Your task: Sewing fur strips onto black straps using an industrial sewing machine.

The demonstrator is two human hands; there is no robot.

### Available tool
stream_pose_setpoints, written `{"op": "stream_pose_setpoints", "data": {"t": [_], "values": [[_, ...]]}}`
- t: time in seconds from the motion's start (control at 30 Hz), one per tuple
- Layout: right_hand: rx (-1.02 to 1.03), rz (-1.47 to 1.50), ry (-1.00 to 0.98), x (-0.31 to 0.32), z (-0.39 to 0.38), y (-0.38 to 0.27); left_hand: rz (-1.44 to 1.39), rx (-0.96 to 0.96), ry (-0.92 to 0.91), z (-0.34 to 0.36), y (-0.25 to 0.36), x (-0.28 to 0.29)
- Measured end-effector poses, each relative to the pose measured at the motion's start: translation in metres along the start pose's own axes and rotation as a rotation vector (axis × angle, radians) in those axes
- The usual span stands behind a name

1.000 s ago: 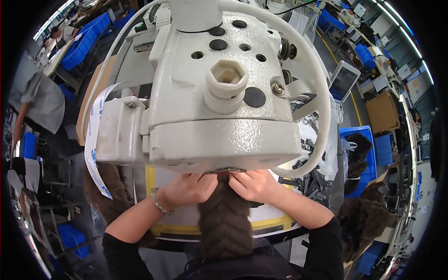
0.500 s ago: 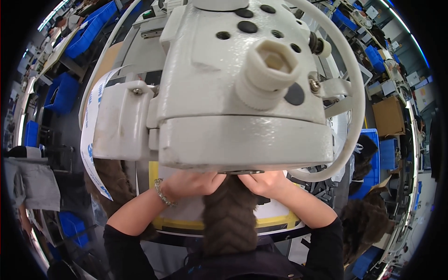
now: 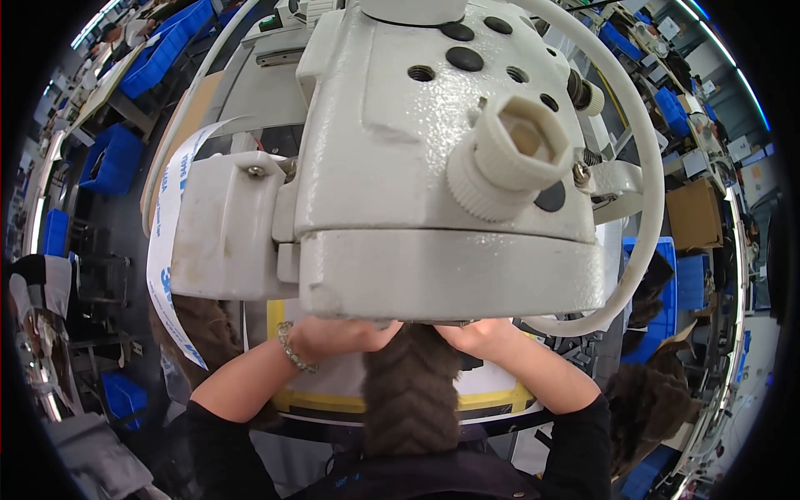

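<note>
A brown fur strip (image 3: 412, 392) with a chevron pattern runs from my lap up under the head of a white sewing machine (image 3: 450, 275). My left hand (image 3: 348, 336), with a beaded bracelet (image 3: 292, 346) at the wrist, is at the strip's left edge, fingers curled in against it. Across from it, my right hand (image 3: 481, 337) is closed at the right edge of the fur. Both sets of fingertips, and whatever part of the machine meets the fur, are hidden beneath the machine head.
Yellow tape edges the white work table (image 3: 333, 379). A printed paper strip (image 3: 172, 250) hangs down the machine's left side, near more brown fur (image 3: 196, 333). On the right are dark scraps, a blue bin (image 3: 662, 333) and a fur pile (image 3: 650, 408). A thick white cable (image 3: 654, 208) loops beside the machine.
The machine head sits slightly lower and farther right in the picture, covering more of my fingers. My hands stay on either side of the fur. At far left, the person in grey has shifted.
</note>
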State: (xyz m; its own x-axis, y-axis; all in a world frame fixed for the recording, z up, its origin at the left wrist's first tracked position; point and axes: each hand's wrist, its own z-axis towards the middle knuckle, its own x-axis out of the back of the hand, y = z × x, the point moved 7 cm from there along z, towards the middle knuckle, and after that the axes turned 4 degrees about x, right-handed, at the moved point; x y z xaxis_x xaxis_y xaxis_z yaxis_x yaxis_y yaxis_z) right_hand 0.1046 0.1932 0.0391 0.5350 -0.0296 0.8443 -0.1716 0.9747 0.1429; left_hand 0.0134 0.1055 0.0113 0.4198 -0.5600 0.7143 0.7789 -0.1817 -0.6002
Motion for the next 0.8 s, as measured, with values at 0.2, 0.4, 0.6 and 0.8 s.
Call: {"op": "stream_pose_setpoints", "data": {"t": [0.2, 0.4, 0.6, 0.8], "values": [[-0.003, 0.059, 0.056, 0.000, 0.000, 0.002, -0.152, 0.174, 0.030, 0.002, -0.010, 0.003], [-0.013, 0.049, 0.055, -0.002, -0.002, 0.001, -0.052, 0.078, 0.036, 0.002, -0.003, 0.005], [-0.108, 0.015, -0.050, -0.002, -0.004, 0.004, -0.463, 0.355, 0.021, -0.006, -0.011, -0.003], [-0.258, 0.098, -0.125, -0.007, -0.005, 0.011, -0.712, 0.524, -0.198, -0.013, -0.012, -0.017]]}}
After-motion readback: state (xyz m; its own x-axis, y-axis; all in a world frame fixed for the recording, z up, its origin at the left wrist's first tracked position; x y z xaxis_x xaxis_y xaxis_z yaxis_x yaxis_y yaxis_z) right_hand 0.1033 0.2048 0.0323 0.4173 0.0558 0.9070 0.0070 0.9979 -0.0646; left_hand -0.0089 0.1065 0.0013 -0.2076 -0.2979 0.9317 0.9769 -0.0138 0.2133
